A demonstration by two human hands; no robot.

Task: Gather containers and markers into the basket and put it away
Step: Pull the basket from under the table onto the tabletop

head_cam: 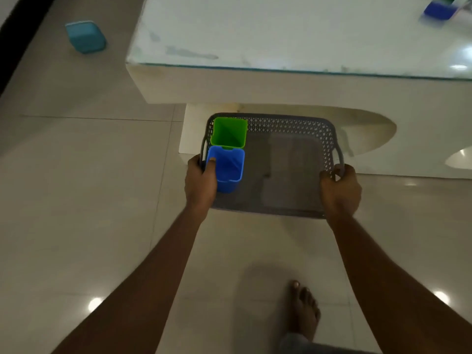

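Note:
I hold a grey perforated basket (288,126) in front of me, above the tiled floor. My left hand (200,181) grips its left handle, with the thumb inside a blue square container (228,169). A green square container (229,132) stands behind the blue one in the basket's left end. My right hand (341,187) grips the right handle. The rest of the basket floor is bare. A teal container (85,37) lies on the floor at the far left. Another blue container (439,10) sits blurred on the table's far right corner.
A low white table with a glass top (281,34) stands just beyond the basket, its curved base (370,129) beneath. Glossy beige floor tiles (89,175) spread to the left. My bare foot (305,310) is on the floor below the basket.

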